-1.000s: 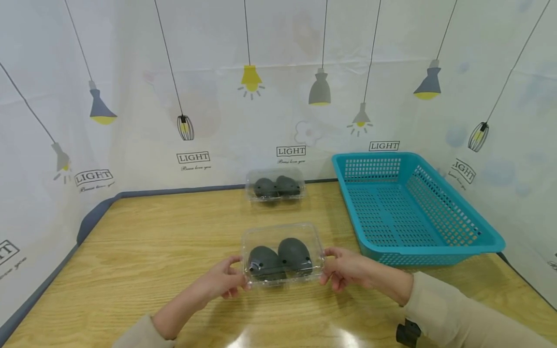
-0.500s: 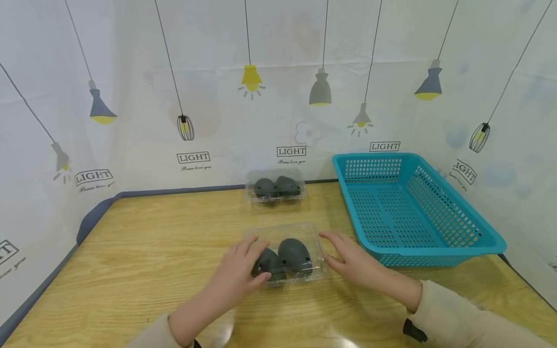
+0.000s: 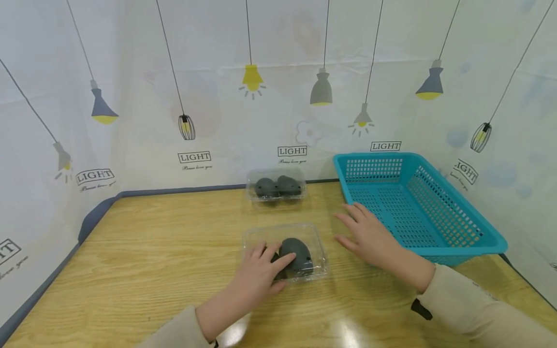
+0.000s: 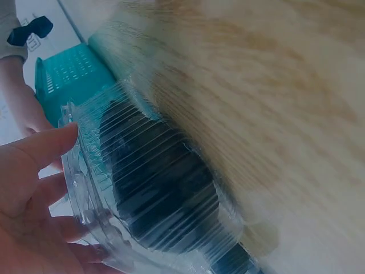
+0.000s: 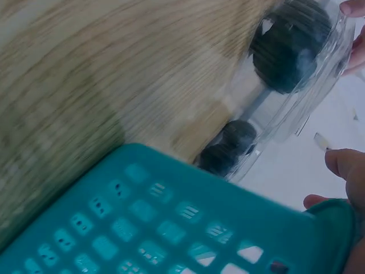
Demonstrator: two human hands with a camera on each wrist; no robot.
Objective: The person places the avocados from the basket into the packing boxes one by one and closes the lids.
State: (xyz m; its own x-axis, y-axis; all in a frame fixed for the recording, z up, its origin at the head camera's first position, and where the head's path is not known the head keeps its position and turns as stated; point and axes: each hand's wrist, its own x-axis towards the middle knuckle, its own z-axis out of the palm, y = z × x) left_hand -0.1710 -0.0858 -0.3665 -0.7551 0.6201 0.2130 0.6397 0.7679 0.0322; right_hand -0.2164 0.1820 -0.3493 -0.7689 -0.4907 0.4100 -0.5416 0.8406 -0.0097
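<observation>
A clear plastic clamshell box (image 3: 321, 253) lies near the middle of the table in the head view. Two dark egg-shaped items sit inside, one of them (image 3: 297, 247) plainly visible and the other mostly hidden. My left hand (image 3: 256, 276) lies over the left part of the box, fingers spread; in the left wrist view the thumb and fingers are at the lid (image 4: 85, 182). My right hand (image 3: 376, 237) holds nothing in its spread fingers. It hovers over the left front of the teal basket (image 3: 457, 251), close to the rim (image 5: 239, 200) in the right wrist view.
Another clear box (image 3: 250, 193) with two similar dark items stands at the back of the wooden table (image 3: 152, 256), against the printed wall cloth (image 3: 235, 125). The perforated basket takes up the right side. Bare wood stretches across the left.
Both hands have left the sides of the near box. The left has moved right onto its top; the right has gone up and right to the basket. The boxes stay put.
</observation>
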